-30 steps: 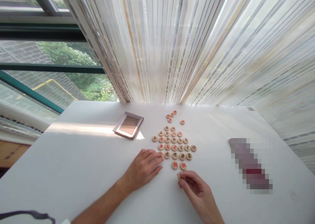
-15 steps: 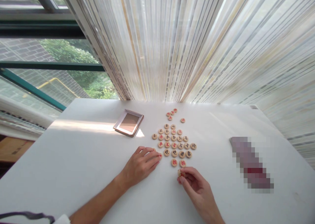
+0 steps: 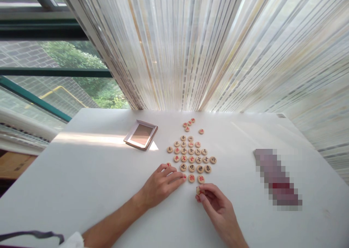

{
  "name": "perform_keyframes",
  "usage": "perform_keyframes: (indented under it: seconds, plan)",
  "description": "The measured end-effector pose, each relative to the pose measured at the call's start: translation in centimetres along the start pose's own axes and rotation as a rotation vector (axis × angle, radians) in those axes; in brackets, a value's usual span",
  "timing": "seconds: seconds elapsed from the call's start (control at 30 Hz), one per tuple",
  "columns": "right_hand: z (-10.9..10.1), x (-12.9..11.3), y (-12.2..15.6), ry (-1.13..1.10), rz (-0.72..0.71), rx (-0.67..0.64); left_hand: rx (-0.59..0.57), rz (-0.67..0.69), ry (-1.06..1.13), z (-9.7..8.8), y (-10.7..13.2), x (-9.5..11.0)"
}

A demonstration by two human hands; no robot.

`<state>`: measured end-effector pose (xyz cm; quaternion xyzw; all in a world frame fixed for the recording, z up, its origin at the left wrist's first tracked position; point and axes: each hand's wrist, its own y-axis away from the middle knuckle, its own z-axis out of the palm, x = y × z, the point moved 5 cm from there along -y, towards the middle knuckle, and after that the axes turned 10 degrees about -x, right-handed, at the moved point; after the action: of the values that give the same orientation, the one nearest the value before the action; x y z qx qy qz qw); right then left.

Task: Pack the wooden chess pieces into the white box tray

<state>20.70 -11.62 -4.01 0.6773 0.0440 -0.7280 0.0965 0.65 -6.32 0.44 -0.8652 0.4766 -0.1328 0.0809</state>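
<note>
My right hand (image 3: 219, 206) pinches a round wooden xiangqi piece (image 3: 199, 191) with red marking between thumb and fingertips, just below the lowest row. More red shows under that piece; whether it is a second one I cannot tell. My left hand (image 3: 162, 182) lies low over the table, fingers stretched out and apart. One of its fingertips reaches beside a red-marked piece (image 3: 191, 178), with a small red spot at the tip that I cannot make out. Another piece (image 3: 168, 165) is partly covered by the same hand. Red and black pieces (image 3: 191, 151) lie face up in rows.
Several red-marked pieces (image 3: 187, 129) lie loosely behind the rows. A shallow open box (image 3: 141, 135) sits at the back left of the white table (image 3: 89, 175). A blurred-out flat object (image 3: 278, 179) lies on the right. Striped curtain (image 3: 174, 52) hangs along the back edge.
My left fingers have slid slightly right and toward me, closer to the lowest row. My right hand stays almost still with its piece. The whole view has shifted a little.
</note>
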Motion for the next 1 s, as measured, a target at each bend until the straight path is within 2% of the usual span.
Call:
perform_keyframes:
  seconds: [0.13,0.3,0.47,0.6,0.73,1.0]
  plan:
    - [0.0,-0.1,0.1,-0.016,-0.021,0.019,0.020,-0.080,0.027,-0.9,0.6,-1.0]
    - [-0.3,-0.4,0.2,-0.036,-0.078,0.082,0.001,-0.201,0.034,-1.2,2.5,-3.2]
    - [-0.5,-0.8,0.2,-0.066,-0.101,0.135,-0.016,-0.218,0.099,-1.2,3.9,-3.8]
    - [-0.4,-0.9,0.0,-0.050,-0.111,0.144,-0.007,-0.165,0.133,-1.4,4.0,-2.6]
    - [-0.5,-0.7,0.1,-0.017,-0.124,0.147,-0.015,-0.052,0.184,-1.1,3.5,-0.3]
    - [-0.6,-0.2,0.2,-0.038,-0.140,0.147,-0.057,0.044,0.188,0.4,1.2,3.7]
